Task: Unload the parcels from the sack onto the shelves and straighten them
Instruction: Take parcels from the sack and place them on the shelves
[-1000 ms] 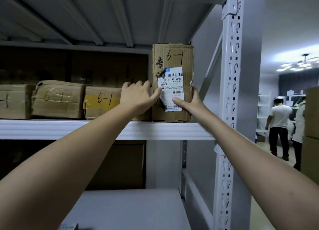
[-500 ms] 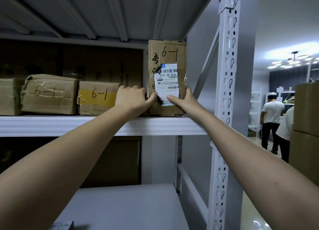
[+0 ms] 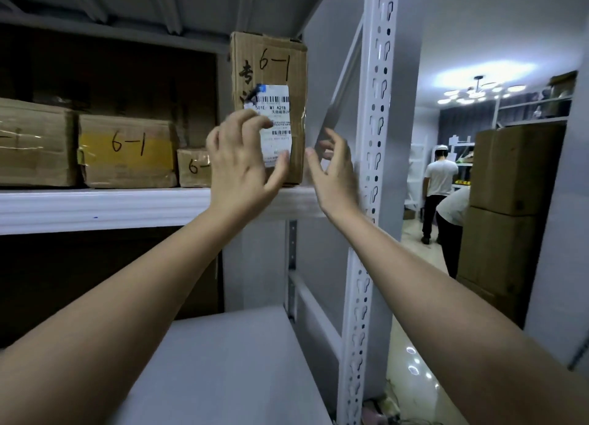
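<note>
**A:** so where's the parcel sitting?

**B:** the tall parcel (image 3: 271, 74) stands on end at the right end of the shelf (image 3: 105, 206), just beside the white upright post (image 3: 374, 137). Long axis runs straight up and down, labelled face with the "6-1" scrawl pointing out toward the person. Looks upright, maybe a hair of lean, hard to say with the wide lens.

**A:** and the hands?

**B:** both arms reach up and forward. The left hand (image 3: 242, 160) is in front of the label, fingers loosely curled and spread, gripping nothing. Can't tell whether the fingertips touch the cardboard. The right hand (image 3: 334, 172) is off the parcel's right edge, fingers apart and relaxed, holding nothing, between box and post.

**A:** neighbours?

**B:** to the left on the same shelf, a small box (image 3: 194, 168), then a yellow-taped box (image 3: 127, 152), both lying flat and marked "6-1".
</note>
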`<state>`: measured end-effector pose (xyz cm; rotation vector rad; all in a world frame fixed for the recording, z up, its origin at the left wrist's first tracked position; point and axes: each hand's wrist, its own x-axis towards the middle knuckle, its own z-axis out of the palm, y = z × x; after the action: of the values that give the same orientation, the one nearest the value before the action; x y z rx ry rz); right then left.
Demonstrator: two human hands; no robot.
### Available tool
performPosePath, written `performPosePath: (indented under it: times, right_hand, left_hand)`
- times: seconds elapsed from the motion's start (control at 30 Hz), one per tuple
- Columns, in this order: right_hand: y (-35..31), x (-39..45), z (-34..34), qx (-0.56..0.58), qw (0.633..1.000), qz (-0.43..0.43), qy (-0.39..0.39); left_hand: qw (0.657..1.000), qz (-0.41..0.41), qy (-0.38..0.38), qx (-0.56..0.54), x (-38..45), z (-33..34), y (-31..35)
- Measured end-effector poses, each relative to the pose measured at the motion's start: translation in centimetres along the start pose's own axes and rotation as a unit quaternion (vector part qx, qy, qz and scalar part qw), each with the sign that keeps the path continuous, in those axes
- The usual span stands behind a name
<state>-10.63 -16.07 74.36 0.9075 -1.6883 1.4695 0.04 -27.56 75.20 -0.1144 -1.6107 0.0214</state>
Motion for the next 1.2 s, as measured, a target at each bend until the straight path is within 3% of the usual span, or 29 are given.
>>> performPosePath:
  times: [0.13, 0.3, 0.53, 0.77, 0.87, 0.93, 1.0, 1.1, 1.13, 1.2]
  right_hand:
    - [1.2, -4.3, -2.0, -0.019, 0.992, -0.095, 0.077]
    - [4.6, -11.9, -3.5, -0.082, 0.989, -0.111, 0.055]
    - [12.1, -24.6, -5.9, -0.143, 0.985, -0.025, -0.089]
    - [22.3, -37.8, -13.0, -0.244, 0.914, 0.059, -0.319]
    - [26.9, -43.7, -17.0, -0.269, 0.857, 0.100, -0.428]
    - [29.9, -48.0, -19.6, -0.291, 0.790, 0.136, -0.522]
    - [32.8, -52.1, -21.9, -0.305, 0.691, 0.189, -0.627]
    - [37.1, -59.4, -24.6, -0.312, 0.513, 0.290, -0.745]
    - [38.3, -61.7, -25.2, -0.322, 0.468, 0.307, -0.763]
    - [41.1, -67.1, -26.0, -0.351, 0.433, 0.303, -0.773]
  left_hand:
    - [0.990, 0.127, -0.026, -0.048, -4.1, 1.4, 3.4]
    - [0.983, 0.123, -0.096, -0.096, -11.6, 2.3, 6.2]
    - [0.954, 0.033, -0.275, -0.111, -24.2, 2.4, 9.5]
    - [0.878, -0.043, -0.470, -0.077, -38.1, 2.4, 16.1]
    - [0.829, -0.070, -0.548, -0.090, -44.4, 2.3, 19.5]
    - [0.786, -0.088, -0.604, -0.099, -49.1, 1.9, 22.2]
    - [0.727, -0.103, -0.671, -0.099, -53.6, 1.7, 24.9]
    - [0.615, -0.097, -0.779, -0.073, -61.9, 1.9, 28.5]
    - [0.579, -0.103, -0.806, -0.069, -64.5, 2.0, 29.3]
    - [0.511, -0.123, -0.848, -0.074, -70.5, 2.4, 31.2]
